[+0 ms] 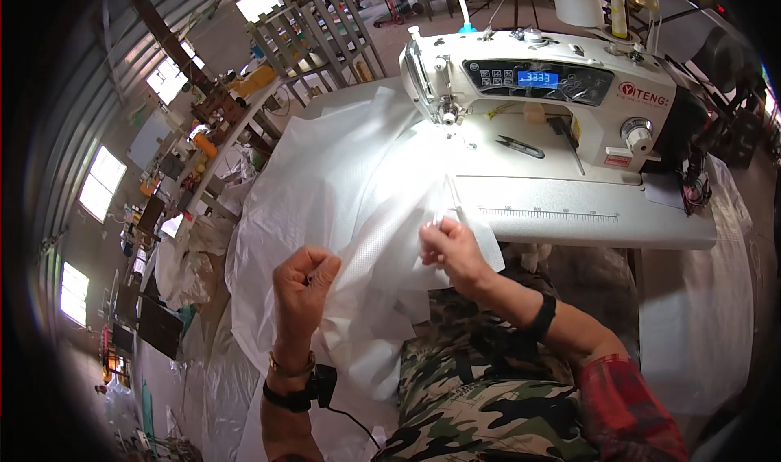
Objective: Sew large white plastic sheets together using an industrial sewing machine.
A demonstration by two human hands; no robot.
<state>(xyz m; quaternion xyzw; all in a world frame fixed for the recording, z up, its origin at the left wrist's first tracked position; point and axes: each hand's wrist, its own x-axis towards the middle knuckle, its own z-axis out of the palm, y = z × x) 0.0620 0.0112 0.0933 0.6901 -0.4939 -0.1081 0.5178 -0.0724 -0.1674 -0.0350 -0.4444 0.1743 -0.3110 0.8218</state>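
White woven fabric (358, 210), thin and crumpled, spreads from the sewing table at upper centre of the frame down to lower centre, folded between both hands.

Camouflage trousers (480, 405), red sleeve (626, 405) (plaid), black wristbands (542, 315)

White fabric (358, 193), seemingly in both hands.

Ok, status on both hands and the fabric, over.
Left hand fisted on white fabric. Right hand pinching its edge near the sewing machine. Snips on the bed, clear of both hands.
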